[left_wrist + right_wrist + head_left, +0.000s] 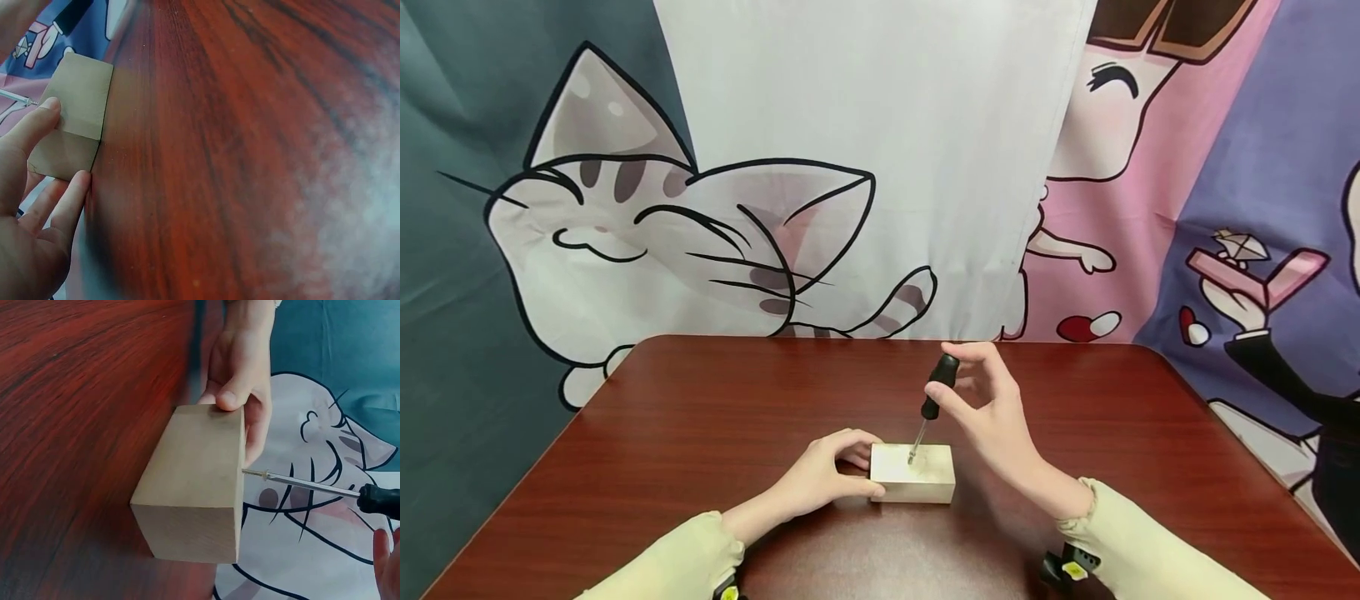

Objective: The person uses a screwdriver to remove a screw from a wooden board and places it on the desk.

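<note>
A wooden block (913,493) lay on the surface (737,400) in front of the person, with 1 screw (253,472) standing up out of its top face, near the middle. The left hand (823,475) held the block by its left end, thumb on the near face and fingers round towards the back, so the grip was only as wide as the block. The right hand (992,417) pinched the black handle of a screwdriver (940,383) between thumb and fingertips, closed in around it, above the block. The screwdriver leaned a little to the right, and its tip appeared to meet the screw's head. As for progress, the setting up looked done: block steadied, screw standing in the wood, driver lined up with it. The turning looked unfinished, since the head and a short length of the screw showed above the wood in the right wrist view. How deep the point reached was hidden, and these pictures could not tell whether the screw was being driven in or backed out.
</note>
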`<action>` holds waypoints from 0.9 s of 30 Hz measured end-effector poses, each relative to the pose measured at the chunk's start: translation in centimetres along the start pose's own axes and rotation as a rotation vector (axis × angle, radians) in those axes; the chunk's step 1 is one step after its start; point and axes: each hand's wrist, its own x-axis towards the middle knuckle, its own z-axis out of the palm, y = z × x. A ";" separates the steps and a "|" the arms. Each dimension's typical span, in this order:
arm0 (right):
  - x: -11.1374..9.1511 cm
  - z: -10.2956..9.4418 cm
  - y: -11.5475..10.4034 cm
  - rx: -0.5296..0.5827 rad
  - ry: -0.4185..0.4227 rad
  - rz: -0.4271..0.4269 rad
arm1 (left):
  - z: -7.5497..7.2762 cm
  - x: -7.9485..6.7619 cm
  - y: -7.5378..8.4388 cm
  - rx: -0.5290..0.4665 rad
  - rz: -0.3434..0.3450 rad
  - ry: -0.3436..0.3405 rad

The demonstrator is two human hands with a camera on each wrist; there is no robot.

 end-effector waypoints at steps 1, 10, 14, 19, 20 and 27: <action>0.1 0.0 0.0 -0.009 0.008 0.005 | 0.0 0.0 0.0 0.001 0.000 0.002; 0.9 -0.7 -0.5 0.007 -0.028 0.053 | -0.1 -0.1 0.1 0.007 -0.006 -0.004; 0.9 -1.2 -0.5 0.005 -0.075 0.049 | -0.1 -0.1 0.1 0.004 -0.005 -0.002; 0.8 -1.2 -0.2 0.070 -0.157 0.021 | 0.0 -0.1 0.2 0.004 -0.013 0.005; 0.7 -1.2 -0.2 0.071 -0.156 0.016 | 0.1 -0.1 0.2 0.003 -0.012 0.005; 0.6 -0.5 0.0 -0.008 -0.051 0.058 | 0.1 -0.2 0.2 -0.006 -0.008 0.006</action>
